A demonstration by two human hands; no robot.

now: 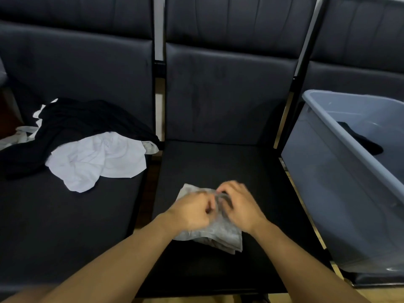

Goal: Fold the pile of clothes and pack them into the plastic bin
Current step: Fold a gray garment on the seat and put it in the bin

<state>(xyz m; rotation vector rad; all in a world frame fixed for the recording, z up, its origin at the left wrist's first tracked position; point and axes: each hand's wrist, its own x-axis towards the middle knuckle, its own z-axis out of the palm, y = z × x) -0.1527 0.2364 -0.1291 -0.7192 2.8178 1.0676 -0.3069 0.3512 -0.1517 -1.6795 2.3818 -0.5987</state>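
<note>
Head view: both hands work a small pale grey garment (215, 231) lying on the middle seat (218, 162), at about 6 o'clock in the frame; the left hand (192, 212) has its fingers curled onto the cloth and appears to pinch it, while the right hand (237, 206) likewise curls its fingers into a fold near the garment's upper edge, though motion blur hides the exact grip of each. Probable risks: the thin fabric may slip from the pinch and the fold spring open; a loosely made bundle may unroll when carried across to the bin; either would follow from too light a hold or uneven creasing. The unfolded pile, a black garment (72, 127) with a white garment (96, 160) over its near edge, lies at 9 o'clock on the neighbouring seat (65, 226), well apart from the hands. The plastic bin (341, 193) stands at 3 o'clock; inside it one dark item (363, 138) shows, the rest of its floor being out of view.
</note>
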